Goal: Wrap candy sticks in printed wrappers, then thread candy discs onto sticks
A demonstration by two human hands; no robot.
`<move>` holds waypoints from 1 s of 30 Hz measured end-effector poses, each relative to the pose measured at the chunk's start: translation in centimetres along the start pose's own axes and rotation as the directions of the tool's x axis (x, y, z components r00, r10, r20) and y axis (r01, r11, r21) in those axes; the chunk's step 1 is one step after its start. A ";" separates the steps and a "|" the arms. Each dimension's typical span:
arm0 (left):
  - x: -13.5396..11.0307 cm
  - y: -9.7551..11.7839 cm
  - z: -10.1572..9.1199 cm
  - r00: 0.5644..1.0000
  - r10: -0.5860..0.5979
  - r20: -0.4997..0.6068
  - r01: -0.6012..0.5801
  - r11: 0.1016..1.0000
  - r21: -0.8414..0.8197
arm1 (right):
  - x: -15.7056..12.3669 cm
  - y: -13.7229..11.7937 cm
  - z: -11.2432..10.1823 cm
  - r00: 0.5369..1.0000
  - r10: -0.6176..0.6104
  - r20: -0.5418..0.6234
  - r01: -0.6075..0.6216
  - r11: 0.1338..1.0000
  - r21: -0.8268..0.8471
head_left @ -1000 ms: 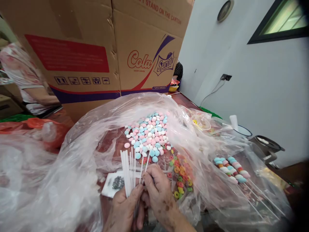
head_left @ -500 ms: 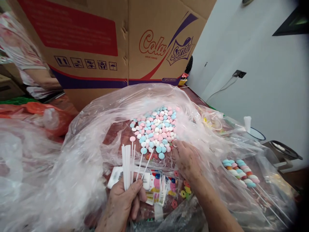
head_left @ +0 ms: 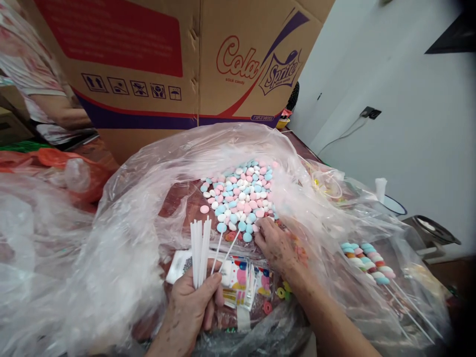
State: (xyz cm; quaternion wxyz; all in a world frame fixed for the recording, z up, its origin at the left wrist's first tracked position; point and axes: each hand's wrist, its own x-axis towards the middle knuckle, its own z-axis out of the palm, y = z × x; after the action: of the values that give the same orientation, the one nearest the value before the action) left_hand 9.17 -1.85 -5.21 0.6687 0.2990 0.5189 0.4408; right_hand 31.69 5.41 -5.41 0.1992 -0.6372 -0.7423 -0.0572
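Observation:
My left hand [head_left: 193, 297] is closed round a bundle of white sticks [head_left: 200, 250]. Two of the sticks lean out to the right, their tips by blue candies at the near edge of a pile of pink, blue and white candies [head_left: 243, 196]. At that pile's near right edge, my right hand [head_left: 277, 248] has its fingers bent down among the candies and red gummy rings [head_left: 230, 236]. Its fingertips are partly hidden, so what they pinch is unclear. Printed candy wrappers [head_left: 241, 282] lie below, between the hands.
Crumpled clear plastic sheeting [head_left: 122, 233] surrounds the pile. Sticks threaded with candies [head_left: 368, 263] lie at the right. A large cardboard box [head_left: 148, 64] stands behind, and another person's arm [head_left: 63, 111] shows at far left. More gummy rings [head_left: 267, 307] lie near my right forearm.
My right hand has moved slightly left, to the near edge of the candies. The sticks in my left hand have bunched closer, and the pink candy by their tips now sits apart above them.

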 end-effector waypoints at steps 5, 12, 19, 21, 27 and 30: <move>-0.1 0.2 0.0 1.000 -0.001 -0.003 0.001 1.000 0.005 | -0.1 -1.5 -1.5 0.997 -0.080 0.014 0.081 0.993 -0.084; -0.1 0.3 0.1 1.000 0.002 -0.008 -0.002 1.000 0.007 | 0.3 -3.0 -1.0 0.948 -0.252 0.196 0.277 0.954 -0.111; -0.2 0.2 0.1 1.000 0.015 -0.006 -0.015 1.000 -0.010 | 0.4 -2.6 -0.6 0.969 -0.095 0.230 0.106 0.994 -0.037; -0.2 0.2 0.0 1.000 0.011 0.000 -0.011 1.000 -0.014 | 0.4 -2.9 -0.7 0.972 -0.069 0.225 0.086 0.994 -0.068; 0.1 -0.1 0.0 1.000 0.000 0.013 0.000 1.000 -0.028 | 0.7 -3.4 -2.1 0.946 -0.099 0.309 0.141 0.983 -0.118; 0.0 -0.1 0.0 1.000 0.000 0.009 0.000 1.000 -0.019 | 0.5 -3.6 -2.3 0.940 -0.104 0.324 0.150 0.981 -0.120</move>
State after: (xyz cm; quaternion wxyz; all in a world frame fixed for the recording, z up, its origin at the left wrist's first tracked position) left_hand 9.16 -1.86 -5.29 0.6739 0.2945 0.5116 0.4443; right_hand 28.67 4.50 -2.54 0.0274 -0.6014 -0.7982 -0.0200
